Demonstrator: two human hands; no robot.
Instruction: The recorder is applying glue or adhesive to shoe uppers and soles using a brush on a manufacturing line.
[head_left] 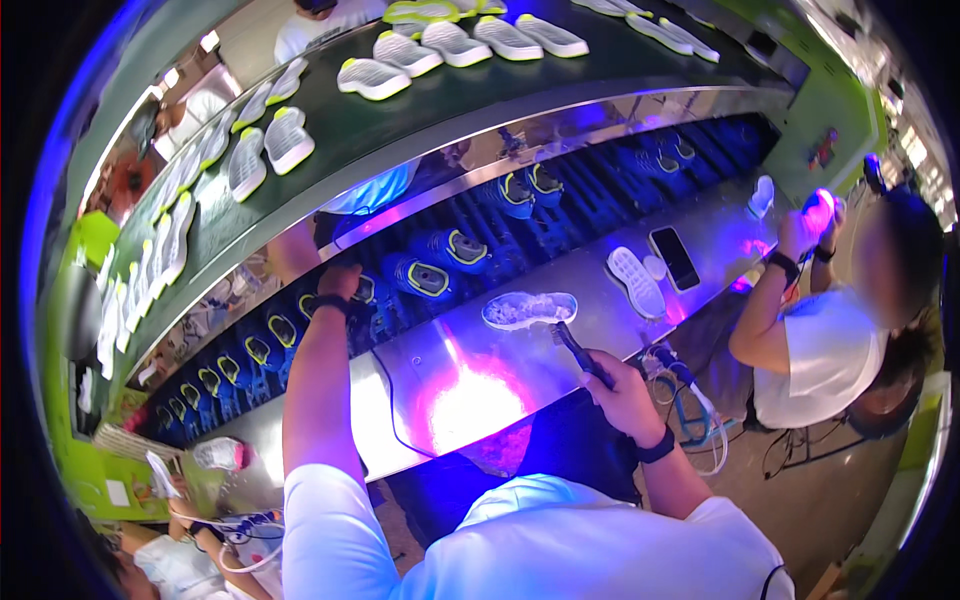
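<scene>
My left hand [342,281], fingers curled and partly hidden, reaches over the far edge of the metal bench to the row of blue shoes. Right beside it sits a blue shoe [365,290] with a yellow-edged collar; whether I grip it is hidden. My right hand [622,392] is closed round the black handle of a brush [574,347], its bristles pointing up and away over the bench. Just left of the bristles lies a white-rimmed, sole-shaped piece [530,311] with pale, lumpy contents. A white shoe sole [636,284] rests farther right.
A phone [675,258] and a small round white piece [654,267] lie near the sole. A dark cable [391,400] crosses the bench [600,335]. Beyond the shoes, a green belt [325,135] carries several pale soles. Co-workers sit right [815,340] and lower left.
</scene>
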